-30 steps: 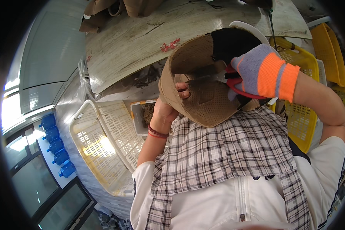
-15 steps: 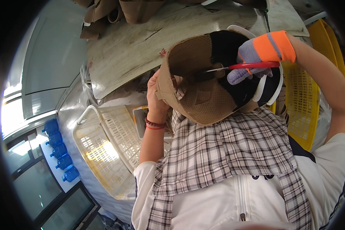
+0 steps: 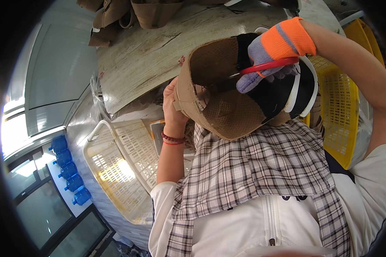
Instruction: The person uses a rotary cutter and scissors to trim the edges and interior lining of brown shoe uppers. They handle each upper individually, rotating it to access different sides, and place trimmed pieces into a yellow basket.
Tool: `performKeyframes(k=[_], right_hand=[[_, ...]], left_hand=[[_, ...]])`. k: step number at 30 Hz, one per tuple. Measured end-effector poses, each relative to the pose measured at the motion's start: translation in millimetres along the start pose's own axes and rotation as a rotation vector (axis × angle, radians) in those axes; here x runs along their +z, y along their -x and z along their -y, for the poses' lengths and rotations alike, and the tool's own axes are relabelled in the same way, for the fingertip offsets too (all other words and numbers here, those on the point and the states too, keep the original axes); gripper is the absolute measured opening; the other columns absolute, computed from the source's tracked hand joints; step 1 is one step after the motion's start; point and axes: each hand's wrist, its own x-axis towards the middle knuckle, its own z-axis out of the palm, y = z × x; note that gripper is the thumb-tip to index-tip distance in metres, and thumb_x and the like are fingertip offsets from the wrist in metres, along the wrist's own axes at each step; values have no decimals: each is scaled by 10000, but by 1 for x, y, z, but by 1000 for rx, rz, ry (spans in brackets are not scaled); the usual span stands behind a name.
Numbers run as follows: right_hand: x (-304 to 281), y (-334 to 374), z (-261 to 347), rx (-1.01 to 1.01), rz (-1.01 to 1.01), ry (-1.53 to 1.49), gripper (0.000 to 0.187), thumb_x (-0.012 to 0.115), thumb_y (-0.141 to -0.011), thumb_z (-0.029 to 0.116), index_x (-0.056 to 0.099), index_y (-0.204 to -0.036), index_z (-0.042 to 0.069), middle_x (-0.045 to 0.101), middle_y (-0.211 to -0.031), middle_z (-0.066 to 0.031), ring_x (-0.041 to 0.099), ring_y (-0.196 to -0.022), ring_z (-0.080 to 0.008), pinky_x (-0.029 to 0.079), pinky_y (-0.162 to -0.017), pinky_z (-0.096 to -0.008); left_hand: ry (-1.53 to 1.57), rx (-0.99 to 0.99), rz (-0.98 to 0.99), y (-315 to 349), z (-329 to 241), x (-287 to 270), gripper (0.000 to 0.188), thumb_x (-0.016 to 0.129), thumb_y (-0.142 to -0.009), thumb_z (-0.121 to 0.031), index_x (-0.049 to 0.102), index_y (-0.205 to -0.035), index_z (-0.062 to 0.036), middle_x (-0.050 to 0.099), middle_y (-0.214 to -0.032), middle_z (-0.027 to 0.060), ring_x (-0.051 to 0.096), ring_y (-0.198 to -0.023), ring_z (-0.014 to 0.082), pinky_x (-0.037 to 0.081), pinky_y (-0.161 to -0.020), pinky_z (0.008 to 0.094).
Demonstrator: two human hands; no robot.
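Note:
A wide brown mesh fabric band (image 3: 236, 112), curved into an open loop, stands above my lap. Its right part has a black panel (image 3: 268, 96) and white-edged black ends. My left hand (image 3: 172, 105), bare with a beaded bracelet at the wrist, grips the band's left outer side; some fingers are hidden behind it. Over the loop's opening, my right hand (image 3: 261, 53), in a purple-grey glove with an orange cuff, is closed round red-handled scissors (image 3: 270, 65). Their blades point left into the loop and are mostly hidden by hand and shadow.
Beyond the band is a worn wood-pattern table (image 3: 146, 64) with more brown pieces (image 3: 154, 13) at its far edge. A white plastic basket (image 3: 116, 171) stands at lower left, a yellow crate (image 3: 341, 107) at right. Blue water bottles (image 3: 68, 165) line the far left.
My right hand has moved left and slightly up with the scissors, taking the blades deeper into the loop. My left hand and the band have barely moved.

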Motion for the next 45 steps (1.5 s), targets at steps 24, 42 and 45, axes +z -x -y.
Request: performKeyframes(k=[24, 42, 45], right_hand=[[4, 29, 19, 184, 93, -172, 589, 541, -915, 519, 646, -822, -53, 595, -589, -102, 602, -459, -174, 536, -441, -277], [17, 17, 53, 314, -235, 166, 447, 656, -851, 457, 693, -783, 16, 623, -606, -72, 600, -477, -174, 488, -430, -274], [19, 31, 48, 236, -229, 251, 581, 774, -657, 569, 702, -864, 31, 655, -665, -57, 647, -620, -191, 518, -582, -328]], left_hand=[[-34, -61, 50, -8, 5, -9, 97, 579, -936, -120, 539, -897, -41, 495, -650, 45, 473, -566, 163, 356, -506, 283], [25, -79, -31, -10, 6, -6, 97, 577, -937, -132, 567, -931, -36, 557, -701, 67, 516, -593, 176, 379, -519, 297], [65, -63, 79, -9, 17, -40, 195, 475, -958, -119, 586, -1042, 17, 629, -815, 109, 605, -671, 219, 506, -614, 307]])
